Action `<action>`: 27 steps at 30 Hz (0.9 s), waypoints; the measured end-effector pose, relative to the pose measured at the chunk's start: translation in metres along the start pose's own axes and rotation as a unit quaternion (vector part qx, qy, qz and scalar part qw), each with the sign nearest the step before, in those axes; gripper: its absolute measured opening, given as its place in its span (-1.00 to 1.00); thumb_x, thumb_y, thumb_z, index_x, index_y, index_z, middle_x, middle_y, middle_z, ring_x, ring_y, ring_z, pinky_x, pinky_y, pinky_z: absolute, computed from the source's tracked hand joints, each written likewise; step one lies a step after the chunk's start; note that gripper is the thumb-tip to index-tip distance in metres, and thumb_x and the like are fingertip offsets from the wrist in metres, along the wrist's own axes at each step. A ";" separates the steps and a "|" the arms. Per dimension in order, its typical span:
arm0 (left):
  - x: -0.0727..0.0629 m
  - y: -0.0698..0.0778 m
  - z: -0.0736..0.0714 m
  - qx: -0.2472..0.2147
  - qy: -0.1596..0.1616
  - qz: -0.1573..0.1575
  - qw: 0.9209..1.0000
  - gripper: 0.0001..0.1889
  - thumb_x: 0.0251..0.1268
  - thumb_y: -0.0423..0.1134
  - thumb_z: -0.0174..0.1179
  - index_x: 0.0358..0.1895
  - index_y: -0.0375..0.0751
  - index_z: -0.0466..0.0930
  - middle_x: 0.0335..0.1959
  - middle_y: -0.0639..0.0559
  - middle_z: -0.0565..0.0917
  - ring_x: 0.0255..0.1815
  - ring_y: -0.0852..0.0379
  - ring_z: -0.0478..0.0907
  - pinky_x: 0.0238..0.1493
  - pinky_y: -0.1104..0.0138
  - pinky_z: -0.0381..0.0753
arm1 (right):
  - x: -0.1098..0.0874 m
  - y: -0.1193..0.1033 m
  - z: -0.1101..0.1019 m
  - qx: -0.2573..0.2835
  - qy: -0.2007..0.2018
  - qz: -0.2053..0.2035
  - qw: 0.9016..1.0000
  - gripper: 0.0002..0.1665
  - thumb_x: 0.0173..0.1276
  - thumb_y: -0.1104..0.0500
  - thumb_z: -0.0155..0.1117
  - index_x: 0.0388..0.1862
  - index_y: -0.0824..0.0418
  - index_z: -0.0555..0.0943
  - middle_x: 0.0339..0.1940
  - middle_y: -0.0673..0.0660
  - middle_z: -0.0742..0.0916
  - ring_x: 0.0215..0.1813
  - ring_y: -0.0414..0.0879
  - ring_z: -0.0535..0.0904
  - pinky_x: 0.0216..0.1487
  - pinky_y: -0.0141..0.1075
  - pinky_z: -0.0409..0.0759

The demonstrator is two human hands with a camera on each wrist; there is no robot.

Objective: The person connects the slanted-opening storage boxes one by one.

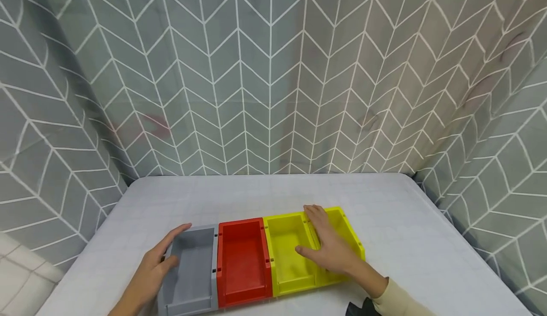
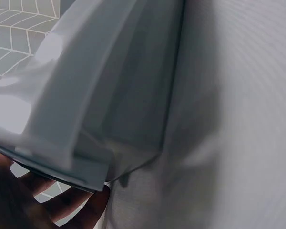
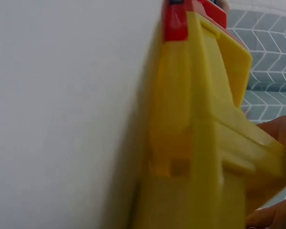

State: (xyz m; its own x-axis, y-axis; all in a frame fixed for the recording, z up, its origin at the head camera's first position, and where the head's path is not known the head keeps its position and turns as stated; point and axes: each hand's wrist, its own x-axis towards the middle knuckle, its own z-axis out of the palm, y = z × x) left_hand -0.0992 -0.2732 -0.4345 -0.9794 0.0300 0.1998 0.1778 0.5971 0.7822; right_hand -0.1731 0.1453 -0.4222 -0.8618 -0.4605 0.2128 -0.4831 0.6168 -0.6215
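Observation:
A grey bin (image 1: 194,263), a red bin (image 1: 243,263) and two yellow bins, the left yellow bin (image 1: 288,247) and the right yellow bin (image 1: 344,225), stand side by side in one row on the table. My left hand (image 1: 151,268) grips the grey bin's left wall, thumb over the inside. In the left wrist view, its fingers (image 2: 93,207) curl at the rim. My right hand (image 1: 326,244) lies over the right yellow bin, fingers extended to the far rim, thumb spread over the left yellow bin. Part of the right yellow bin is hidden beneath it.
A white cloth covers the table (image 1: 265,192). Patterned grey curtains (image 1: 269,92) hang behind it and along both sides. A black object (image 1: 362,308) shows at the bottom edge, beside the right sleeve (image 1: 399,299).

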 end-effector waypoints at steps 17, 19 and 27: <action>0.009 0.012 0.003 0.048 0.089 -0.052 0.994 -0.34 0.25 -0.44 0.28 0.47 -0.19 0.45 0.26 -0.37 0.59 0.19 -0.35 0.59 0.10 -0.12 0.64 | -0.002 0.013 -0.019 -0.082 0.058 -0.071 0.992 -0.11 0.33 -0.05 0.45 0.51 0.36 0.41 0.50 0.23 0.46 0.52 0.20 0.31 0.44 0.19 0.32; 0.011 0.012 0.003 0.046 0.100 -0.040 0.993 -0.35 0.23 -0.46 0.28 0.45 -0.19 0.48 0.22 -0.32 0.63 0.16 -0.30 0.62 0.08 -0.08 0.65 | -0.002 0.013 -0.020 -0.086 0.057 -0.068 0.992 -0.11 0.33 -0.05 0.45 0.51 0.36 0.41 0.51 0.22 0.46 0.52 0.19 0.30 0.45 0.18 0.31; 0.018 0.011 0.008 0.044 0.116 -0.011 0.992 -0.37 0.20 -0.49 0.29 0.41 -0.20 0.52 0.14 -0.25 0.67 0.10 -0.26 0.66 0.04 -0.06 0.68 | -0.004 0.014 -0.022 -0.096 0.064 -0.061 0.991 -0.15 0.35 -0.04 0.43 0.49 0.36 0.43 0.49 0.23 0.48 0.51 0.19 0.32 0.43 0.20 0.33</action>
State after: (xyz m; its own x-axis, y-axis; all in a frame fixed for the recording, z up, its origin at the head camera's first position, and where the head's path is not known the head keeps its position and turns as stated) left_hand -0.1161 -0.2602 -0.4271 -0.9329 -0.1624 0.3213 0.1376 0.6640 0.7350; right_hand -0.1801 0.1695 -0.4147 -0.8020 -0.4622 0.3783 -0.5946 0.6778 -0.4324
